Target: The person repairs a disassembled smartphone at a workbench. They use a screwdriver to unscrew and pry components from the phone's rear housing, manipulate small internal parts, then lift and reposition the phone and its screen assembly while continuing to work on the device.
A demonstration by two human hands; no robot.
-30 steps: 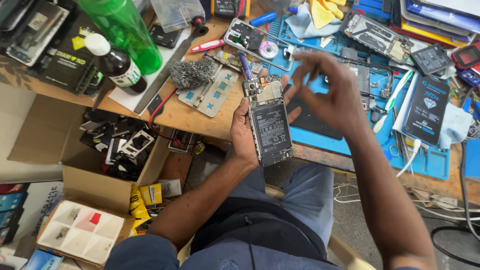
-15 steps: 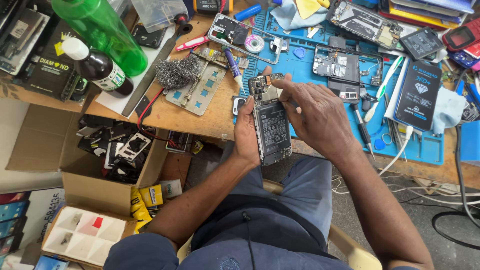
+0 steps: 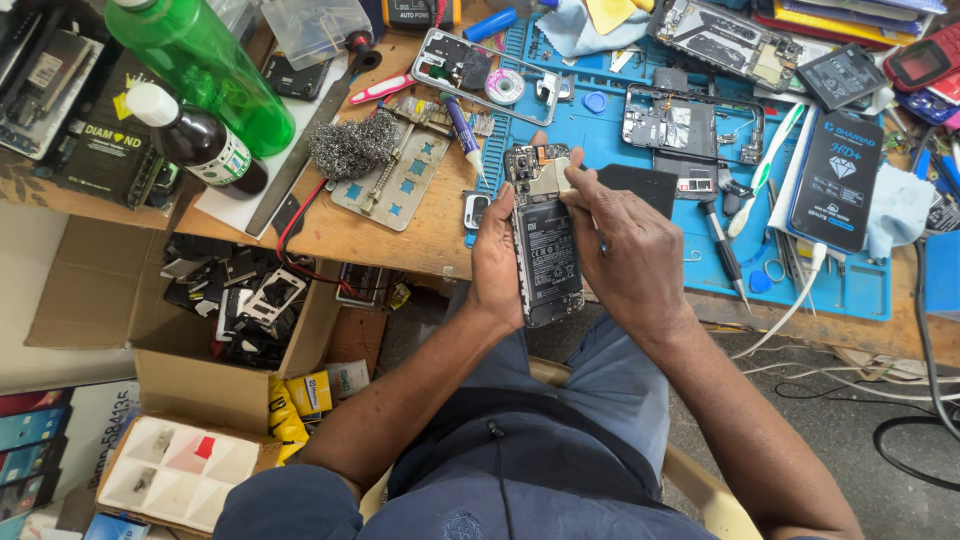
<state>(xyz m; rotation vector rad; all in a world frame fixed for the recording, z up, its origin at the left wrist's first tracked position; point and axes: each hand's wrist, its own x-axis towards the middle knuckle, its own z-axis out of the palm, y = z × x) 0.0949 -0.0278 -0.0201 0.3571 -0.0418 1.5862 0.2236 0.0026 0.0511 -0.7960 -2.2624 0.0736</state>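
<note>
Black opened phone (image 3: 545, 240), back cover off, sits upright over the counter (image 3: 400, 235) edge, above the person's lap. The left hand (image 3: 497, 262) is wrapped around its left side. The right hand (image 3: 625, 250) pinches at the phone's top, fingertips (image 3: 572, 180) on the board. A blue mat (image 3: 850, 285) lies behind.

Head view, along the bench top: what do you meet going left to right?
Green plastic bottle → grey steel-wool pad → opened phone with black battery held by left hand → right hand → black screen-protector packet.
</note>
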